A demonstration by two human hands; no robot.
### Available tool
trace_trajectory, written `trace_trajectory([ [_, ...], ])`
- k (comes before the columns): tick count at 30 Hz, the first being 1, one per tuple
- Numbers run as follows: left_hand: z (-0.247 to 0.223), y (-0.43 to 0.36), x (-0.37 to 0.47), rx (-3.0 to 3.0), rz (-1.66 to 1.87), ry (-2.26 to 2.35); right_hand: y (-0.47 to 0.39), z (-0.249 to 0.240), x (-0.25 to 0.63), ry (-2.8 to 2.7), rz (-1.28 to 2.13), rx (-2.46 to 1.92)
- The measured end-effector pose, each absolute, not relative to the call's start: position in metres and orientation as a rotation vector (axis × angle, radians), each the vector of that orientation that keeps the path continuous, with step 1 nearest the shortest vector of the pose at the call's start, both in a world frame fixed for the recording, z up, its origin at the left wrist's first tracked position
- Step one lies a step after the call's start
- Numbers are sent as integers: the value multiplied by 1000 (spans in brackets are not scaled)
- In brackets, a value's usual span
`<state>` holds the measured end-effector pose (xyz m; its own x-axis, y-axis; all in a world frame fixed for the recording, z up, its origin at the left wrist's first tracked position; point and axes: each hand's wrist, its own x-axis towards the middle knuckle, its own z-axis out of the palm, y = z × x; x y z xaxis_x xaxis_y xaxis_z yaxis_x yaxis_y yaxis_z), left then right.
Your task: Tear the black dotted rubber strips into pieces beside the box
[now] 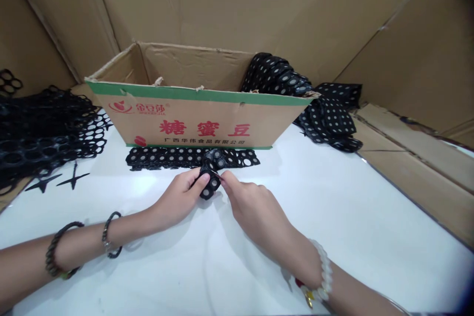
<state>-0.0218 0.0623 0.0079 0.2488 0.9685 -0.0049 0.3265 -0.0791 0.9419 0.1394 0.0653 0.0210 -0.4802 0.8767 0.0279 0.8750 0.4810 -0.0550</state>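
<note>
In the middle of the head view, my left hand pinches a small black piece with pale round discs between thumb and fingers. My right hand is closed on a thin, slender tool whose tip touches the top of that piece; its exact kind is too small to tell. Just behind my fingers, a flat black strip with rows of pale discs lies along the foot of the cardboard box. A short dotted black piece rests across this strip.
Dotted black sheets stick up from the box's right end, and more are piled beside it. A heap of black perforated sheets lies at left, near star-shaped black scraps. Cardboard walls surround the white table.
</note>
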Motion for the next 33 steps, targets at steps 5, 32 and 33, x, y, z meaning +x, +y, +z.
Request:
trace_trajectory([
  [5,7,56,-21,1879,800,1415,58,23,132,-2754,-26,-1682],
  [32,6,68,-23,1609,787,1376,73,29,133,-2588,170,-1743],
  [33,6,69,-23,1576,766,1351,73,29,133,-2588,193,-1721],
])
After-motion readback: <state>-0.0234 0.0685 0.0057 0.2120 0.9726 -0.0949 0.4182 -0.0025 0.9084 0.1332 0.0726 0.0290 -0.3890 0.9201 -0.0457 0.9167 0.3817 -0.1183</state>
